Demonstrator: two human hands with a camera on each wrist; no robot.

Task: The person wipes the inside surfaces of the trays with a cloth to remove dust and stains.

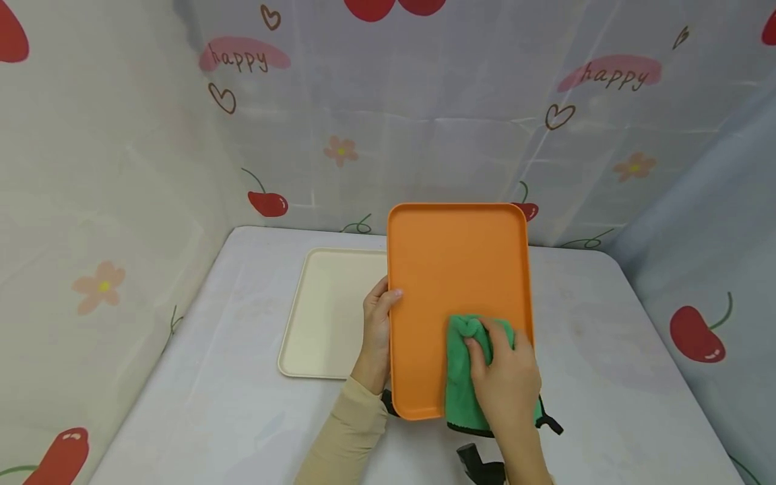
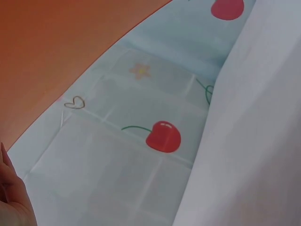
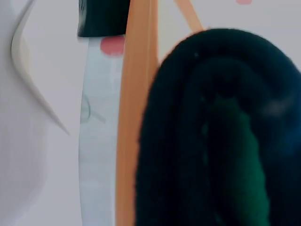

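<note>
An orange rectangular tray [image 1: 455, 263] is held up off the table, its flat inner face toward the head camera. My left hand [image 1: 377, 330] grips its left edge, the thumb over the rim and the other fingers mostly hidden behind. In the left wrist view, part of that hand [image 2: 14, 202] shows beside the orange tray [image 2: 56, 52]. My right hand [image 1: 506, 377] pinches a bunched green cloth [image 1: 463, 391] with dark edging against the tray's lower right part. Close up in the right wrist view, the folded green cloth [image 3: 235, 160] lies beside the orange rim [image 3: 134, 117].
A cream tray [image 1: 321, 316] lies flat on the white table [image 1: 200, 404], partly behind the orange tray and left hand. Printed curtains [image 1: 424, 155] enclose the table at the back and sides. Black straps [image 1: 479, 465] hang near the right wrist.
</note>
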